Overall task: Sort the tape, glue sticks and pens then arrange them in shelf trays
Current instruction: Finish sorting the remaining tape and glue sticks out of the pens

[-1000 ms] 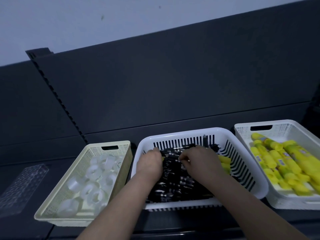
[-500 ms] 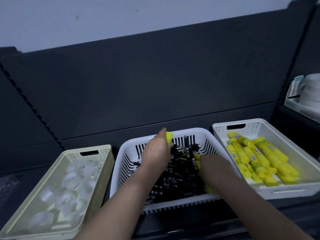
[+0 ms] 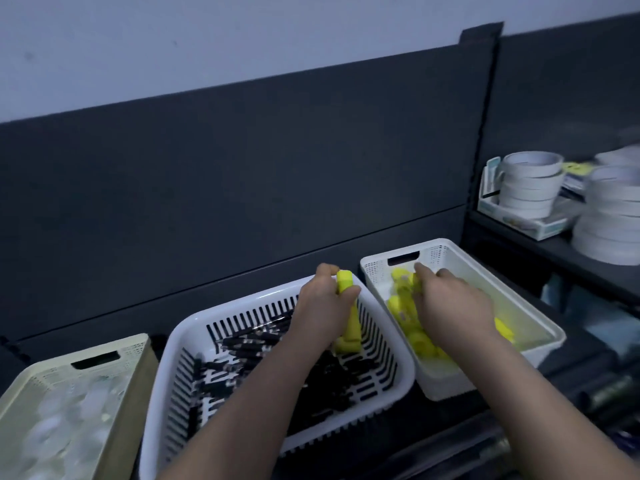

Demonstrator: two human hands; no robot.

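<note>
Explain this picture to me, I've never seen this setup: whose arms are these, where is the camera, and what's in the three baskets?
There is no machine here. These are a person's two bare arms, filmed by one wide-angle camera worn on the head, looking forward and down. The left hand is on the picture's left and the right hand on its right.

Three containers stand in a row on the dark shelf:
- The cream tray holds clear tape rolls.
- The slotted basket in the middle holds black pens.
- The white tray holds sorted glue sticks.

The left hand grips a few stray glue sticks above the slotted basket. The right hand is down among the sticks in the white tray, but blur hides whether it grips one. Stacked white tape sits on the neighbouring shelf.
</note>
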